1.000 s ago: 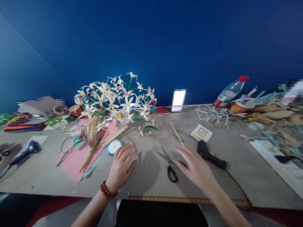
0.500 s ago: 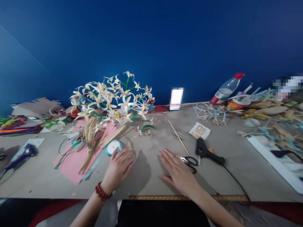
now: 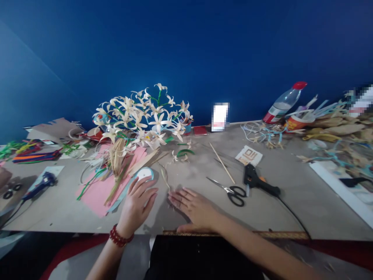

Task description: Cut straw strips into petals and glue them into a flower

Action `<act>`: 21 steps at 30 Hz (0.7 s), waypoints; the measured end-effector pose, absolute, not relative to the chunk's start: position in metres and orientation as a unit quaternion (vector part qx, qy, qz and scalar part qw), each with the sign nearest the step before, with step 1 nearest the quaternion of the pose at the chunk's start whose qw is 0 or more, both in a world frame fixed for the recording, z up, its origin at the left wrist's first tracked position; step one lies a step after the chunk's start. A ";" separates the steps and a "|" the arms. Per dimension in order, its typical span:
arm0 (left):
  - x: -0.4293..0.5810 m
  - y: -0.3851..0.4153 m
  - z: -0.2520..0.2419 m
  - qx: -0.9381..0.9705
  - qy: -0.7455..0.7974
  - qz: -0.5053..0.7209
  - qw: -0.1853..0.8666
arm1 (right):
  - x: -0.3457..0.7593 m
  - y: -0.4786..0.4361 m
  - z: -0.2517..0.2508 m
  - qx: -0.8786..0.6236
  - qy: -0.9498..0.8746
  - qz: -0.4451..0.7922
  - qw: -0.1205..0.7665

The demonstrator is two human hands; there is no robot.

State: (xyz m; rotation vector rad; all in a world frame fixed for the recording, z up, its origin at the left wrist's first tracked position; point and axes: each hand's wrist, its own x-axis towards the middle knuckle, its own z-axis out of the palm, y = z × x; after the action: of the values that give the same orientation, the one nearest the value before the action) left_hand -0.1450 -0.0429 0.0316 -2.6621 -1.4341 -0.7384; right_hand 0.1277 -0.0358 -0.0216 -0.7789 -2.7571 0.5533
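My left hand [image 3: 137, 205], a red bead bracelet [image 3: 120, 236] on its wrist, is open with fingers spread, its fingertips beside a round white roll with a light-blue rim [image 3: 145, 172]. I cannot tell whether they touch it. Palm down near the table's front edge lies my right hand [image 3: 194, 210], fingers stretched out, holding nothing. By its fingertips runs a thin dried husk strip [image 3: 164, 177]. Black-handled scissors [image 3: 230, 190] lie to the right of that hand, with a wooden stick [image 3: 221, 162] behind them.
White husk flowers on green stems [image 3: 159, 122] stand at the back. Pink paper [image 3: 93, 198] lies left, a black glue gun [image 3: 259, 182] right with its cord over the front edge. A blue glue gun [image 3: 40, 184], a tilted bottle [image 3: 281, 107] and a white tray [image 3: 335, 188] are farther out.
My right hand has slid left across the table, uncovering the scissors. The left hand has shifted slightly left relative to the roll. The whole view has turned a little to the left.
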 end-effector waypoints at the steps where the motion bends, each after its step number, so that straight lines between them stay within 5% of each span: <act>1: -0.148 -0.045 0.033 -0.852 -0.463 -0.243 0.018 | 0.135 -0.040 -0.021 -0.289 -0.932 0.182 0.120; 10: -0.165 -0.063 0.034 -0.823 -0.490 -0.287 0.023 | 0.174 -0.072 -0.044 -0.449 -0.883 0.048 0.128; 21: -0.166 -0.086 0.054 -0.820 -0.494 -0.286 0.044 | 0.049 -0.088 -0.038 -0.311 -0.914 0.223 0.131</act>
State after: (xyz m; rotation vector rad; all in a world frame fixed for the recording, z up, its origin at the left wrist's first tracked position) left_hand -0.1658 -0.0862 0.0541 -2.5071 -1.5102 -0.8735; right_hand 0.0495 -0.0877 -0.0376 -0.9036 -2.6559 0.6487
